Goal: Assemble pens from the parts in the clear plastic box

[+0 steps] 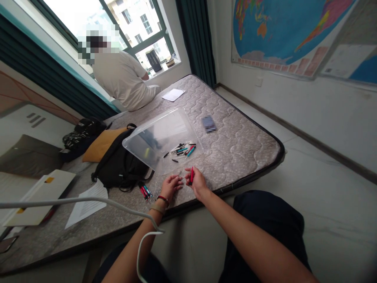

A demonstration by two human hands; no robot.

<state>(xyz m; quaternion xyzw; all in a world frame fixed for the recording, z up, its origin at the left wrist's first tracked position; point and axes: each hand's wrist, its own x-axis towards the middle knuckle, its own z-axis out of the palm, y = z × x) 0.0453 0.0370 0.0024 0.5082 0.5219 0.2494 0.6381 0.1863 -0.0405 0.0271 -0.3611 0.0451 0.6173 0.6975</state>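
My right hand (198, 184) is closed around a red pen (192, 175) with a dark lower end, held above the mattress edge. Close beside it, my left hand (171, 186) has its fingertips pinched on something small and thin that I cannot make out. Just beyond both hands, a clear plastic box (141, 155) lies on the mattress. Loose pen parts (181, 150) in black, teal, red and white are heaped in it. Several red, teal and dark pens (145, 191) lie together on the mattress, left of my left hand.
A black backpack (113, 169) lies left of the box on the quilted mattress (235, 145). Paper sheets (88, 202) and a white folder (55, 188) are further left. A white cable (118, 202) crosses the near view. Another person (123, 78) sits by the window.
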